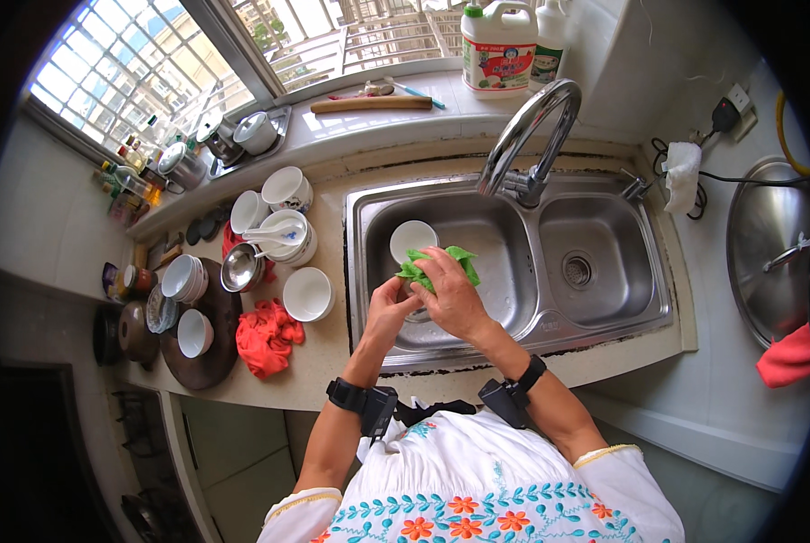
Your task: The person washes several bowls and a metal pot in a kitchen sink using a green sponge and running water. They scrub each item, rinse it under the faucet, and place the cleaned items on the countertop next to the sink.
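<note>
My right hand [451,298] grips a bright green cloth [460,256] over the large left basin [496,292] of a stainless-steel double sink. Just beside it, my left hand [389,309] has its thumb and fingers bent close to the cloth's lower edge. Whether a thing sits between the left fingers is hidden by the hands and cloth. A white bowl [412,239] rests in the same basin, beyond the cloth. Over the divider arches a chrome faucet [534,136].
Left of the sink stand a white bowl [308,294], stacked bowls with white spoons [276,234], a metal bowl [241,267] and a crumpled red cloth [267,337]. A green-capped jug [499,51] and a wooden rolling pin [371,104] occupy the sill. A large metal lid [768,224] hangs at right.
</note>
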Action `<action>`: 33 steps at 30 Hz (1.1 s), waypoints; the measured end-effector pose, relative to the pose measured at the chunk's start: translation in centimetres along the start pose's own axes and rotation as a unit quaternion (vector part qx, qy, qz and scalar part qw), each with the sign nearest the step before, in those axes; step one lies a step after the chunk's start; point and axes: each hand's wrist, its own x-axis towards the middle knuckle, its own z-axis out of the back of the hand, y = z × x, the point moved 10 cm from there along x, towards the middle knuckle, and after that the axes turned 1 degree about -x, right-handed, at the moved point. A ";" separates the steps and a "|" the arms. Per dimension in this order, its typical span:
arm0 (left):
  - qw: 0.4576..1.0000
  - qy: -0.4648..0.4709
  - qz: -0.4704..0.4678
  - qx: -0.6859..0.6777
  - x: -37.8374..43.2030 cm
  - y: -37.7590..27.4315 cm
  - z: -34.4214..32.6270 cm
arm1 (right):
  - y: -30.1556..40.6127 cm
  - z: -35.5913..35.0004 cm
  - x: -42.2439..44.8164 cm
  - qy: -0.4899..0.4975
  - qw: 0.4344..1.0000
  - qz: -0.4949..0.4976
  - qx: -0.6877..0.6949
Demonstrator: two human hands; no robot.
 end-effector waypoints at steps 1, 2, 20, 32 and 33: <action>1.000 0.005 0.003 -0.007 -0.1 0.0 0.1 | -0.8 0.5 0.1 -0.024 0.999 -0.026 0.026; 1.000 0.011 0.013 -0.012 -0.3 0.2 0.2 | -1.7 1.0 0.3 -0.047 0.996 -0.054 0.052; 0.917 0.044 0.054 -0.393 -1.2 1.3 0.9 | -6.5 3.6 -0.4 -0.002 0.907 -0.178 0.382; 0.953 0.039 0.061 -0.294 -1.4 2.1 1.0 | -1.7 3.2 0.0 0.025 0.990 -0.026 0.136; 0.950 0.040 0.064 -0.304 -1.5 2.1 1.0 | -2.0 3.5 0.0 0.017 0.988 -0.028 0.151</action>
